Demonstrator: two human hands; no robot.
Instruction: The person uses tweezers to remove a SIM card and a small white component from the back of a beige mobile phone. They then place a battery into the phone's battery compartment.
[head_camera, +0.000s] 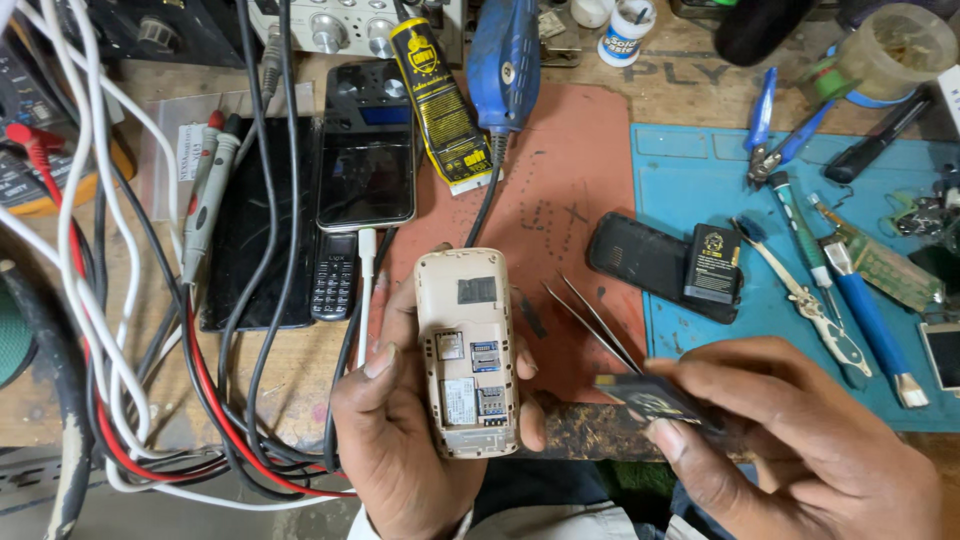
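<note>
My left hand (400, 440) grips a small beige phone (467, 350) with its back cover off, the battery bay and card slots facing up. My right hand (800, 440) holds a flat black battery (650, 395) and a pair of thin metal tweezers (590, 318), whose tips point up-left toward the phone. A black back cover (640, 260) lies on the blue mat with a second black battery (712, 264) resting on it.
A smartphone (366, 160) and a keypad phone (334, 275) lie to the upper left beside a black tablet (250, 230). Tangled cables (130, 330) fill the left. A yellow-black glue tube (440, 105), blue rotary tool (503, 60), pliers (775, 130), screwdrivers and brushes (860, 300) crowd the bench.
</note>
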